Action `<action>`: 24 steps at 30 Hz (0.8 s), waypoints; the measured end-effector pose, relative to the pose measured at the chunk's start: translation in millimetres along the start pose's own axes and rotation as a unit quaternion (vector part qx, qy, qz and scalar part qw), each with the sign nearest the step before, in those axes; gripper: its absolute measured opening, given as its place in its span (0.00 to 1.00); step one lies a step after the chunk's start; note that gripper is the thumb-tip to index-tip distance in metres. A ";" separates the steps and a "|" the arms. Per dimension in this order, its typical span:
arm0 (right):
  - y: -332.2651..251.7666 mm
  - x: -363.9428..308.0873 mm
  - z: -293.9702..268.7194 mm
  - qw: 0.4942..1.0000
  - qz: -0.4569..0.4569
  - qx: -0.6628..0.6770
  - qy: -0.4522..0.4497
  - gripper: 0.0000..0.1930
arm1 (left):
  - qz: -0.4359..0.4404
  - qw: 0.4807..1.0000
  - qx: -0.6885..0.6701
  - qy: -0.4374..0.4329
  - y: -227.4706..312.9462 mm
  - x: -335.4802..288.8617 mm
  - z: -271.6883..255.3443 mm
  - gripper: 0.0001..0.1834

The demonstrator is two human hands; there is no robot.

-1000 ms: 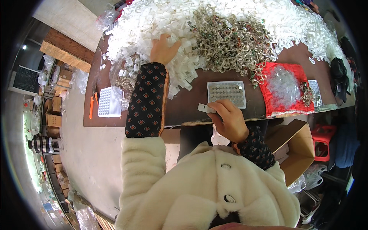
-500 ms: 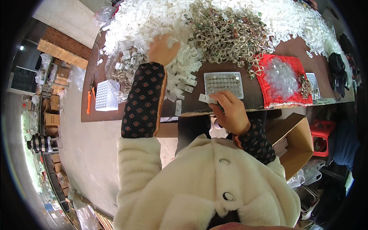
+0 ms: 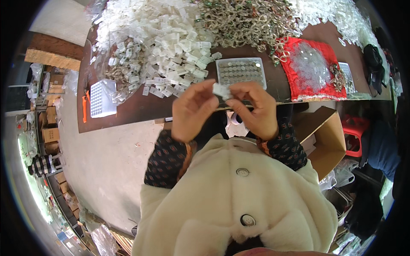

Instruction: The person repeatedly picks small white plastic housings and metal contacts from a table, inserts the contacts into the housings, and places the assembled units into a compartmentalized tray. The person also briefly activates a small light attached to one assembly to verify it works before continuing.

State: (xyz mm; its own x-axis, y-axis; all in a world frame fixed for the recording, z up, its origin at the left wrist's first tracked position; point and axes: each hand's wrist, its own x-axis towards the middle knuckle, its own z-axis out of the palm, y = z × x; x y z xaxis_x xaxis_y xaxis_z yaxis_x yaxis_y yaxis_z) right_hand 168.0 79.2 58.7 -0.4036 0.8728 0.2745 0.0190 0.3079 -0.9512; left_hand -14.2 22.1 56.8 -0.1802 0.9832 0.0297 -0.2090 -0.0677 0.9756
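here, a small, whitish, blocky piece (image 3: 221, 91) in the grip of the right hand (image 3: 259, 109), left hand (image 3: 189, 114) loosely parted nearby

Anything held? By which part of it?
A small white plastic piece, pinched near its right end by the right hand. The left hand is close to its left end; whether it grips too can't be told.

A small piece (image 3: 221, 91) above centre is white; the oversleeves (image 3: 165, 158) are black, patterned orange-red; the coat (image 3: 232, 196) below, cream; the upper-right cloth (image 3: 329, 51), red.
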 end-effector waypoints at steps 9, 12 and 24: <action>2.5 -18.4 -15.5 0.993 -0.039 -0.045 -0.103 0.17 | -0.047 0.982 -0.173 0.055 -46.8 -27.9 18.2 0.11; 18.2 -2.1 -53.8 0.968 -0.101 -0.226 -0.024 0.13 | -0.018 0.996 -0.026 0.084 -47.5 -34.7 4.0 0.09; 77.7 84.0 -123.6 0.879 0.033 -0.465 0.099 0.09 | 0.030 0.997 0.016 0.076 -50.1 -25.6 -17.6 0.10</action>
State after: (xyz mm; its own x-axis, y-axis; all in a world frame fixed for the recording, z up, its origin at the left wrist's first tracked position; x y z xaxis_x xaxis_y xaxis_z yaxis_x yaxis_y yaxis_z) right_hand 248.6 223.2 25.2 -0.2077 0.9212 0.3290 0.8133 0.3495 -0.4651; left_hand -16.1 -2.7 3.4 -0.3357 0.9402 0.0580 -0.1625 -0.1184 0.9796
